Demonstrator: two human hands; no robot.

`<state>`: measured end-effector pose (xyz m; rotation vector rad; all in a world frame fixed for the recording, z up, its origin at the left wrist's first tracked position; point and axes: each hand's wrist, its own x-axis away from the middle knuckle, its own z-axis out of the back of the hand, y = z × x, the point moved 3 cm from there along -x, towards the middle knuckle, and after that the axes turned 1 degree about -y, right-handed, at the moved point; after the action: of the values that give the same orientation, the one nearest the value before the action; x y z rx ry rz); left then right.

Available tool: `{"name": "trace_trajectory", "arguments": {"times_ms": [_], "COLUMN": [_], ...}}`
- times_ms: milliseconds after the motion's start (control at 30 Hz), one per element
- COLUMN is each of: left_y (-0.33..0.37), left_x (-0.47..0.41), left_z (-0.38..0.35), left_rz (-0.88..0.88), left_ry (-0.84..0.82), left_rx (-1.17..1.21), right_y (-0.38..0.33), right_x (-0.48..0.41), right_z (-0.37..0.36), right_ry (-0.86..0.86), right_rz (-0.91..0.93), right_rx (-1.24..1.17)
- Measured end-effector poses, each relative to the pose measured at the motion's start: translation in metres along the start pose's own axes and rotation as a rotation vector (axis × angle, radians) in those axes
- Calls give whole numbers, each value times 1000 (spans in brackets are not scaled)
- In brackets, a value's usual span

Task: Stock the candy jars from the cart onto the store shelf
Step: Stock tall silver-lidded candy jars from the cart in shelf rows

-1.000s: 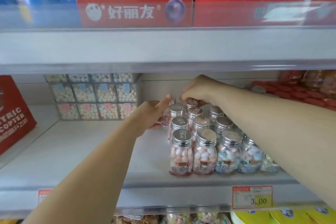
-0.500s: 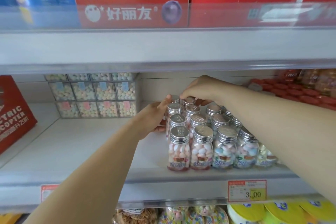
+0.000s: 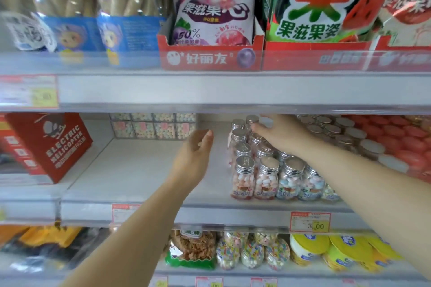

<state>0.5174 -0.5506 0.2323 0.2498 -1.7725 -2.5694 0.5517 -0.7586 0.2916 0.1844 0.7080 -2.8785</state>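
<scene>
On the middle shelf (image 3: 130,170), right of centre: candy jars (image 3: 265,177), clear bodies with silver screw caps, filled with pastel sweets, all upright with the long axis vertical, packed cap to cap in a block whose columns run from the near edge toward the far wall. Right hand (image 3: 277,134): palm down over the far end of the block, fingers loosely extended and touching the caps of the farthest jars; no jar is seen enclosed in it. Left hand (image 3: 196,156): spread and relaxed, holding nothing, over bare shelf just left of the block and apart from it. Relation governing the next move: the jars lie to the right of the left hand and directly under the right hand, so the right is the nearer; the free shelf space lies left of the block, on the left hand's side, and further jars would probably go there. Cart: not in view, so both arms would likely have to come off the shelf to fetch more stock. Surrounding items: stacked clear candy boxes (image 3: 154,126) at the far wall to the left; red helicopter box (image 3: 53,144) at far left; red-lidded jars (image 3: 401,142) to the right; price tag (image 3: 310,221) on the near edge below the jars; snack bags (image 3: 214,18) on the shelf above.
</scene>
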Motion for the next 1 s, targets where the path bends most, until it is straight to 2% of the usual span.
{"name": "trace_trajectory", "arguments": {"times_ms": [100,200,367,467,667,800,1000], "left_y": [8,-5,-63,-130,-250,-323,-429], "left_x": [67,138,226,258,305,330,350], "left_z": [27,54,93,109,111,87,27], "left_rz": [-69,14,203,301,487,568,688], "left_ry": [36,-8,-124,-189,-379,-486,-606], "left_rx": [-97,-170,-246,-350,-381,-379,-430], "right_y": [-4,-13,-32,-41,-31,-3,34], "right_x": [48,102,183,230,313,353,380], "right_z": [-1,-8,-49,-111,-270,-354,-467], "right_ry": [146,277,204,53,-263,-408,-675], "right_rz": [154,370,519,453,172,-49,-231], "right_rx": [113,69,-15,-64,-164,-194,-166]}}
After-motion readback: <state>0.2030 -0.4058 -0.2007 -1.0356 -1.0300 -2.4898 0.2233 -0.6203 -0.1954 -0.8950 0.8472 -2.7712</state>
